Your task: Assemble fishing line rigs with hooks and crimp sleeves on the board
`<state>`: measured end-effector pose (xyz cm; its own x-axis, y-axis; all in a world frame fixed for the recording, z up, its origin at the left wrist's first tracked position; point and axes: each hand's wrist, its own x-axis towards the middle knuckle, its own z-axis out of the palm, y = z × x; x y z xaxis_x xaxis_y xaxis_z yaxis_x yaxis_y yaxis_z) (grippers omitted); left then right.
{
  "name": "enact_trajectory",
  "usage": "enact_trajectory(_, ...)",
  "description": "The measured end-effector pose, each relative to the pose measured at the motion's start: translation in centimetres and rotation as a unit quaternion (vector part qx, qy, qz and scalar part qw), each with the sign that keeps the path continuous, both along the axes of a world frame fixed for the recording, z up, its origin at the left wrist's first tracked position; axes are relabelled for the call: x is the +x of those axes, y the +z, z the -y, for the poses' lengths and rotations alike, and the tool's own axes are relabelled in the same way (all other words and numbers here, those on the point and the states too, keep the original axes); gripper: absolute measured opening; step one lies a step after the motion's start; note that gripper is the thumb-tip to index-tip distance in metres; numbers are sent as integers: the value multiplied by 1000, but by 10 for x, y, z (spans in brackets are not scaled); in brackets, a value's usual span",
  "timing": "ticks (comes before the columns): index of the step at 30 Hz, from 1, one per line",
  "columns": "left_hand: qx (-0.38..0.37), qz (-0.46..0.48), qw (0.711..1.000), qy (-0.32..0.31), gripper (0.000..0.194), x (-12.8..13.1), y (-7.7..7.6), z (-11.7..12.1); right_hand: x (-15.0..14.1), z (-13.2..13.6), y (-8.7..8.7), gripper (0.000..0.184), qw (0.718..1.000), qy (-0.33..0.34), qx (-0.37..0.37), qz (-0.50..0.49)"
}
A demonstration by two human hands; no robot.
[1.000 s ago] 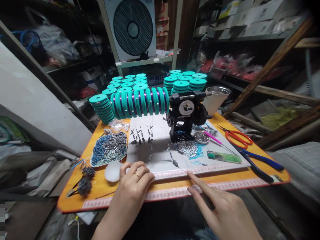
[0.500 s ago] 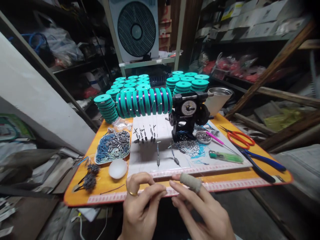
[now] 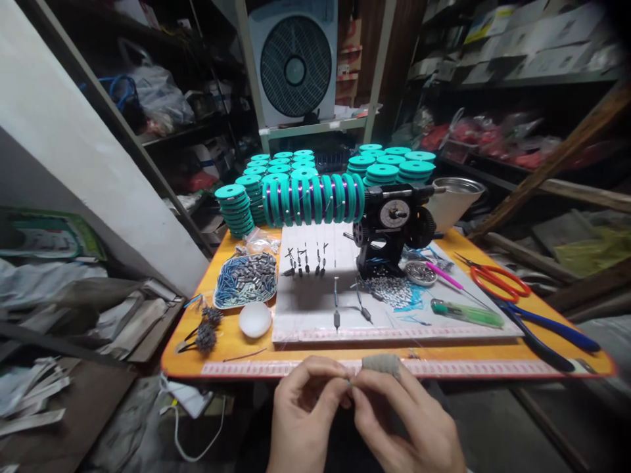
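My left hand (image 3: 308, 410) is closed in a pinch just in front of the table's near edge. My right hand (image 3: 407, 410), with a grey wrap (image 3: 382, 364) on one finger, pinches too, its fingertips meeting those of the left. A tiny bluish bit shows between them, too small to name. Beyond the hands, a rig with a grey sinker (image 3: 336, 320) lies on the white board (image 3: 305, 322), and a second sinker (image 3: 365, 315) lies to its right. Teal foam spools (image 3: 315, 197) wound with line sit on the shaft of a black winding machine (image 3: 389, 230).
A tray (image 3: 217, 303) of sinkers and tubes and a white round dish (image 3: 255, 320) stand left. Loose beads (image 3: 394, 291), a green cutter knife (image 3: 468, 313), orange scissors (image 3: 497, 279) and blue-handled pliers (image 3: 557, 328) lie right. Stacked spools (image 3: 234, 210) stand behind.
My hands have come together, so the fingertips that were apart now touch. The view has swung left, shifting the table and everything on it rightward in the picture.
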<state>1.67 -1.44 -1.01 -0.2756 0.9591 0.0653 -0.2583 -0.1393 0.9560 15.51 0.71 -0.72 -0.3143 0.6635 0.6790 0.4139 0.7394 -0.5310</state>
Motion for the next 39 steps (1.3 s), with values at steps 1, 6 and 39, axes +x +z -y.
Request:
enact_trajectory(1, -28, 52, 998, 9, 11, 4, 0, 1, 0, 0, -1, 20, 1000, 4, -4, -1)
enact_trajectory(6, -50, 116, 990, 58, 40, 13, -1, 6, 4, 3, -6, 17, 999, 23, -37, 7)
enact_trajectory(39, -95, 73, 993, 15, 35, 2, 5, 11, 7, -25, 17, 23, 979, 171, -101, 52)
